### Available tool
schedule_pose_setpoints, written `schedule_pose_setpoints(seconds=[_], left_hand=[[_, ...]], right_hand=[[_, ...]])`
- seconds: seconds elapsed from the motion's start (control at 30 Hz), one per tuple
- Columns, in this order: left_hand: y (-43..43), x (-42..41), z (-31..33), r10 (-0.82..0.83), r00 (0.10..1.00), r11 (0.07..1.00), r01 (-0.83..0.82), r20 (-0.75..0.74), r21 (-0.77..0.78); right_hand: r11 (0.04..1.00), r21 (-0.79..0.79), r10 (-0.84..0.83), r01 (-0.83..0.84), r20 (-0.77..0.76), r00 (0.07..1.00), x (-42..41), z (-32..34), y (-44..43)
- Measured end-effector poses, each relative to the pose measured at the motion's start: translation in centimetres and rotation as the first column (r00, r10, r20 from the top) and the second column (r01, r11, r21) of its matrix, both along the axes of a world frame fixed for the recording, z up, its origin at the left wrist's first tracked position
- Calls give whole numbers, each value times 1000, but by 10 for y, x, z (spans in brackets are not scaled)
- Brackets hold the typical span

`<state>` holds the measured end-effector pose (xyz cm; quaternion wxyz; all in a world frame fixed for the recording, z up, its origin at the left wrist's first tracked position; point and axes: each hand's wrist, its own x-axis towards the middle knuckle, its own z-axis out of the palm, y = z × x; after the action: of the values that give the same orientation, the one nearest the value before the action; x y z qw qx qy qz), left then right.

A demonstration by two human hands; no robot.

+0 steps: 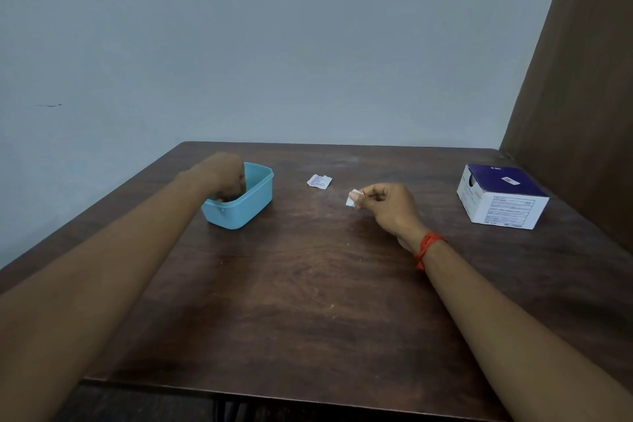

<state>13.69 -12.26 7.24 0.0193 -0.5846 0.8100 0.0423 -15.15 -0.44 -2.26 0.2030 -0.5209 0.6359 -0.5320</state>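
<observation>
Both busy: right hand pinches white packet; left hand, grip unclear, inside tub.

Dark wood-grain bench set into a corner: plain pale blue-grey wall far, brown panel right. Dim, even light.

Just one head cam here, looking forward and down across the tabletop toward the wall, close enough that both forearms fill the bottom.
</observation>
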Motion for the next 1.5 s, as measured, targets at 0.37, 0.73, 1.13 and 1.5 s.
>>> schedule_pose_setpoints(seconds=[0.37,0.73,1.13,1.5], left_hand=[[5,-10,2,15,990,1000,-18,137,19],[14,-10,33,72,956,962,8,-284,273],[-7,-15,7,166,986,986,-166,24,21],[-5,-21,4,128,989,991,-131,75,39]], right_hand=[[1000,0,7,-7,8,1000,0,0,2],[1000,-5,4,-4,0,1000,-2,-4,3],[1000,-22,4,-4,-1,1000,-4,-4,-3],[1000,-11,5,-5,14,1000,-2,-2,0]])
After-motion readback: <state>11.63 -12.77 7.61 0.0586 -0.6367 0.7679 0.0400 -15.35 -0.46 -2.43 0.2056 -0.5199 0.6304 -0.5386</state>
